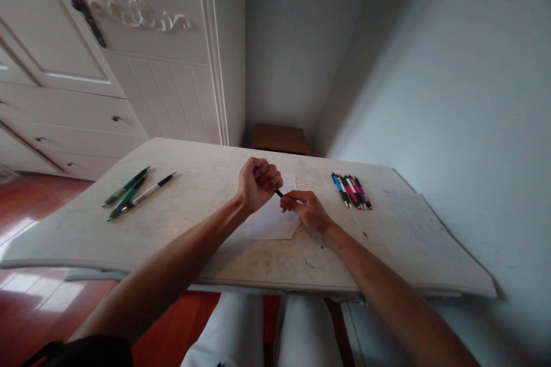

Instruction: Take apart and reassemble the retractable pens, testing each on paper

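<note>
Over the middle of the table, my left hand (259,182) is closed in a fist around a pen (279,193), hiding most of it. A short dark end of that pen sticks out toward my right hand (306,208), which pinches it between thumb and fingers. Beneath both hands lies a sheet of white paper (271,227), partly covered by them. To the left, two green pens (125,198) and a white-and-black pen (149,191) lie loosely together. A row of several pens (351,191) in blue, white, pink and purple lies to the right of my right hand.
The white table (206,183) has stains and scribble marks at its right side. A grey wall (465,97) borders it on the right, and a white cabinet (172,92) stands at the back left. Behind the table is a brown wooden piece of furniture (279,136).
</note>
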`<state>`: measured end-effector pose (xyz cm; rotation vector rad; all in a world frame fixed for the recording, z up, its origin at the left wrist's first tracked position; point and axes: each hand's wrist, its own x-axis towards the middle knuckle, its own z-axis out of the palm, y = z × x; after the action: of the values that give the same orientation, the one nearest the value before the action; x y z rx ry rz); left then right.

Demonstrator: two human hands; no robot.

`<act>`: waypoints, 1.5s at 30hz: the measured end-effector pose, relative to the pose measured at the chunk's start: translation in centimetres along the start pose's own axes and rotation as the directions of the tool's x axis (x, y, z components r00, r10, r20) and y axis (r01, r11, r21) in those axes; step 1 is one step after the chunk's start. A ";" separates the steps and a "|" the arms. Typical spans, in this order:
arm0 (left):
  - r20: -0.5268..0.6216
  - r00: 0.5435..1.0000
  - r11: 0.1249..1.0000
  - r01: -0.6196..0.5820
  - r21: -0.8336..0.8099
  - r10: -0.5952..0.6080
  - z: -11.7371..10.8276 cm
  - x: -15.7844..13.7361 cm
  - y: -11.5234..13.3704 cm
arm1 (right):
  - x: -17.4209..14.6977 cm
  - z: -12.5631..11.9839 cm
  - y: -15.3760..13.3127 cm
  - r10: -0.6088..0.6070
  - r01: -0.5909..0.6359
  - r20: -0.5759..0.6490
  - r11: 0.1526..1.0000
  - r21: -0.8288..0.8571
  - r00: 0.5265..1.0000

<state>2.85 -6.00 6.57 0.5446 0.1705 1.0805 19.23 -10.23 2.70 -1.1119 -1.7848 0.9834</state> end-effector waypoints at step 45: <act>0.273 0.957 -0.580 -0.276 0.766 -0.094 -8.1 2.7 1.7 | 0.3 -3.0 1.0 0.045 -0.146 -0.269 0.918 -0.368 0.962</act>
<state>-0.40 -0.36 0.87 2.6621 1.1013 0.6287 22.12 -9.07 3.02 -1.5100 -1.7626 0.5169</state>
